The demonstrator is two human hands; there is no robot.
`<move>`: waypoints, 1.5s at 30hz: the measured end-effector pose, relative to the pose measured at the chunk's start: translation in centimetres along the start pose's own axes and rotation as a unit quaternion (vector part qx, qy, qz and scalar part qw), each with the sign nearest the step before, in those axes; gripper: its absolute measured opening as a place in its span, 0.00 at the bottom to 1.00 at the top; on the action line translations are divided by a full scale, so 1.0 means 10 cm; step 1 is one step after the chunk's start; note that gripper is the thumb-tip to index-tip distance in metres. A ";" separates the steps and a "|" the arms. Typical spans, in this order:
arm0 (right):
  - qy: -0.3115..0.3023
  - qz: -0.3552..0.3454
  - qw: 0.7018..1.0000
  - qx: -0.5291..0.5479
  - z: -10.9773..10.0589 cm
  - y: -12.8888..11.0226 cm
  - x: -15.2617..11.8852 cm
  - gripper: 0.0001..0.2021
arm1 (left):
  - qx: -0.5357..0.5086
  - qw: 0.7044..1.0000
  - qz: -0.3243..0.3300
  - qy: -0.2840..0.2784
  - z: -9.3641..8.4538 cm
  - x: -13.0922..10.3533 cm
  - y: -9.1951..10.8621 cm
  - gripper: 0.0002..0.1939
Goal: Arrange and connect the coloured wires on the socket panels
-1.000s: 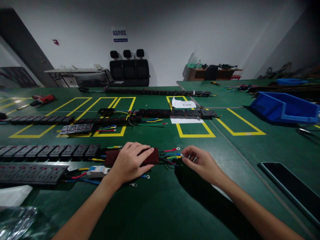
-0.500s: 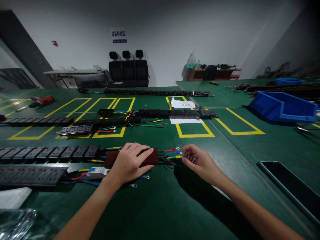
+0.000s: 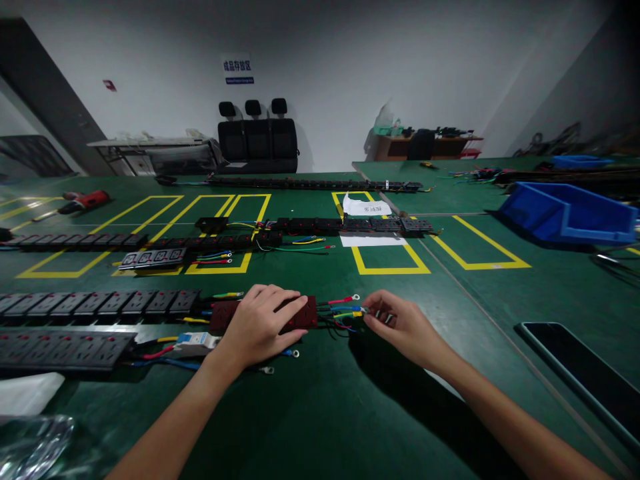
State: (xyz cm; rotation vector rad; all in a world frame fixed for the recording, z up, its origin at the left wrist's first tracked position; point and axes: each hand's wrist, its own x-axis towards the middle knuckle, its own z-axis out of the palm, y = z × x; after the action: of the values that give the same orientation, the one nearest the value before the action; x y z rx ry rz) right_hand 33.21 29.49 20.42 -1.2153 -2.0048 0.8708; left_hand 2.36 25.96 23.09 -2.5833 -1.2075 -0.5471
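My left hand [image 3: 270,327] lies across a dark red socket strip [image 3: 309,313], fingers over its top and thumb along its near side. Wires with crimped ring terminals stick out of the strip's right end. At their tips, my right hand [image 3: 393,317] pinches a ring terminal [image 3: 365,311] between thumb and fingertips; whether it belongs to the blue or the yellow-sleeved wire is hard to tell. Just behind, a red-sleeved ring terminal [image 3: 355,298] stays free. A small white-and-blue breaker [image 3: 197,343] sits near my left wrist, with a blue-sleeved ring terminal [image 3: 295,353] beside my left thumb.
Black socket strips [image 3: 100,307] lie in rows at left, more farther back. A phone [image 3: 583,373] and blue bin [image 3: 570,217] are at right. Paper sheets [image 3: 367,207] lie mid-table, a red power tool [image 3: 93,200] far left, a clear plastic bag [image 3: 35,443] near left.
Both hands keep nearly the same places. The wire ends at my right fingertips have shifted very slightly; the dark red strip has barely moved.
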 end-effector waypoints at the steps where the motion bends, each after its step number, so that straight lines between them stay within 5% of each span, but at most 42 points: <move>1: 0.000 0.000 1.000 0.000 0.00 0.00 0.00 0.08 | 0.000 1.000 0.000 -0.001 0.00 0.00 0.00 0.26; 45: -0.018 -0.003 1.000 -0.019 0.00 0.01 0.01 0.08 | -0.004 1.000 0.011 0.006 0.02 -0.01 -0.01 0.26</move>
State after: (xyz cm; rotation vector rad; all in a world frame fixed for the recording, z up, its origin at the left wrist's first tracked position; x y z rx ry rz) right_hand 33.22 29.59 20.37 -1.2210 -2.0609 0.8602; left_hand 2.29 26.04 22.89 -2.5928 -1.1748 -0.5646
